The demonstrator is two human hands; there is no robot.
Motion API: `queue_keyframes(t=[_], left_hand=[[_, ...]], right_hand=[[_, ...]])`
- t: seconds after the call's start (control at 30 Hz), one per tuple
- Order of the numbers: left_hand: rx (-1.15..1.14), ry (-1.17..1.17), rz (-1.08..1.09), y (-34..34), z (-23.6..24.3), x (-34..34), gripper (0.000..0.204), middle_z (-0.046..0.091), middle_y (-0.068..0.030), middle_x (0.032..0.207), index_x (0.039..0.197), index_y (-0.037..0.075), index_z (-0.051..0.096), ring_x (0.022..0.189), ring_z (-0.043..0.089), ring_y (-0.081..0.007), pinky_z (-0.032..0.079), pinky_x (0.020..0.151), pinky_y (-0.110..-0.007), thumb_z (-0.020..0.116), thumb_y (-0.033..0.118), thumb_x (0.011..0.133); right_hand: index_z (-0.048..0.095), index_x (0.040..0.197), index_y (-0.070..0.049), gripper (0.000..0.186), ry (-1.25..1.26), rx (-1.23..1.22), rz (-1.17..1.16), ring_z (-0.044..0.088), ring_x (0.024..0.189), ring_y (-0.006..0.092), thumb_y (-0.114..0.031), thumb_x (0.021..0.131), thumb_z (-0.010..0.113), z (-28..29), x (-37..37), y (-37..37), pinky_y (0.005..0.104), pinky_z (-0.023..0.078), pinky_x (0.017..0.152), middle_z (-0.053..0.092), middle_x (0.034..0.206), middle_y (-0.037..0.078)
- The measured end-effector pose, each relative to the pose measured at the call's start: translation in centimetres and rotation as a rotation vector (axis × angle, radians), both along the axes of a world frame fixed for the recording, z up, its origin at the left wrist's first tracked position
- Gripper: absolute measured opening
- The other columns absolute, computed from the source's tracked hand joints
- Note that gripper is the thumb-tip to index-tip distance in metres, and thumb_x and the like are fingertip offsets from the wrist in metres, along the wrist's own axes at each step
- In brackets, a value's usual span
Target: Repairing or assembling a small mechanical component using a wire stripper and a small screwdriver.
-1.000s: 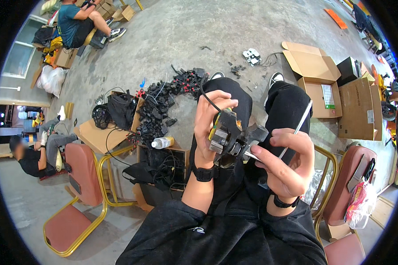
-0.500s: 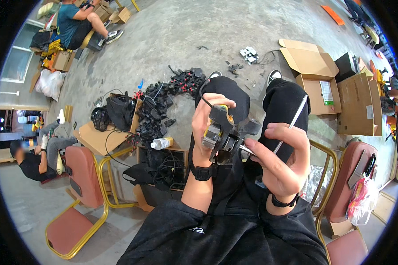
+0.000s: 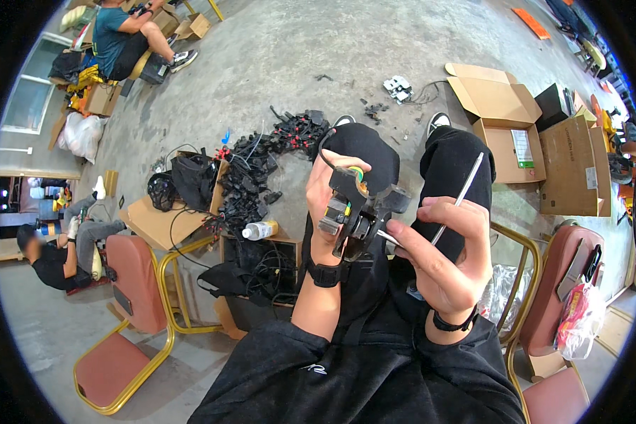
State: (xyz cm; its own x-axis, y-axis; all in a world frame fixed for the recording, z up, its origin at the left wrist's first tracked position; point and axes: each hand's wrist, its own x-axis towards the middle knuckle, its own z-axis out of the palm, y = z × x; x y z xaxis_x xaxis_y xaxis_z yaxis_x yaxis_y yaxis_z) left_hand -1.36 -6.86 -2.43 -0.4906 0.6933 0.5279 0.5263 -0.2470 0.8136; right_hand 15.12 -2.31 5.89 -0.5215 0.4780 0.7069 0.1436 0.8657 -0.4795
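Note:
Above my lap, my left hand (image 3: 320, 187) is closed around a black jointed device (image 3: 360, 219) with metal parts, a yellow-green ring and a cable running from its top. My right hand (image 3: 449, 254) is closed on a thin silver tool (image 3: 461, 194) that looks like an L-shaped hex key. Its long arm points up and away past my fingers; its short end meets the right side of the device, by my thumb. The bend is hidden behind my fingers, and so is the exact contact point.
Black parts and cables (image 3: 251, 169) lie in a pile on the floor ahead left. A plastic bottle (image 3: 260, 230) rests on a box of cables near my left knee. An open cardboard box (image 3: 502, 134) stands ahead right. Chairs (image 3: 138, 283) flank me; two people (image 3: 113, 42) sit further left.
The device has tilted slightly in my left hand and shifted a little to the left. The silver tool's upper end has swung slightly left with my right fingers.

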Motion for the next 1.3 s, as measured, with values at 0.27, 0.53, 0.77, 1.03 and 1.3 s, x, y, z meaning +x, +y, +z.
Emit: queue_keyframes(t=[0.27,0.53,0.77,1.03,1.3], left_hand=[[0.093,-0.013,0.039,0.5,-0.8,0.0,0.023,0.056,-0.009,0.085,0.088,0.0,0.061,0.078,0.055,-0.0212,0.044,0.071,-0.029,0.065,0.01,0.067],[0.161,-0.156,0.001,0.5,-1.5,0.1,0.021,0.056,-0.0092,0.086,0.086,0.001,0.061,0.078,0.056,-0.0209,0.044,0.071,-0.029,0.065,0.007,0.067],[0.178,-0.216,-0.005,0.8,-3.2,-0.3,0.018,0.057,-0.0079,0.086,0.086,0.001,0.06,0.075,0.056,-0.0167,0.044,0.067,-0.026,0.062,-0.002,0.069],[0.157,-0.294,-0.1,0.2,-4.6,-2.1,0.018,0.056,-0.0073,0.089,0.088,0.0,0.06,0.078,0.055,-0.0154,0.044,0.068,-0.025,0.062,-0.002,0.07],[0.189,-0.233,-0.146,0.7,-3.8,-1.8,0.019,0.057,-0.0082,0.086,0.089,0.0,0.06,0.08,0.056,-0.0187,0.044,0.072,-0.028,0.063,0.005,0.071]], right_hand=[[0.073,0.093,-0.015,0.042,-0.003,0.084,-0.067,0.061,0.085,0.0233,-0.009,0.052,0.069,0.3,0.1,0.0,0.0321,0.044,0.074,0.059,0.093,0.004],[0.073,0.095,-0.014,0.042,0.027,-0.085,0.023,0.06,0.083,0.0212,-0.012,0.053,0.073,0.1,-0.1,-0.2,0.0315,0.045,0.069,0.06,0.091,0.004],[0.071,0.09,-0.001,0.027,-0.048,-0.371,0.185,0.059,0.062,0.0204,-0.016,0.067,0.071,1.4,0.4,-0.5,0.0287,0.046,0.055,0.062,0.069,0.009],[0.063,0.091,0.012,0.021,0.144,-1.098,0.364,0.058,0.043,0.0157,-0.005,0.088,0.051,1.5,0.3,-1.5,0.0221,0.045,0.041,0.06,0.057,0.012],[0.07,0.102,-0.009,0.032,0.042,-0.477,0.236,0.057,0.061,0.0152,-0.004,0.07,0.073,0.6,0.0,-0.6,0.0262,0.045,0.052,0.057,0.079,0.006]])
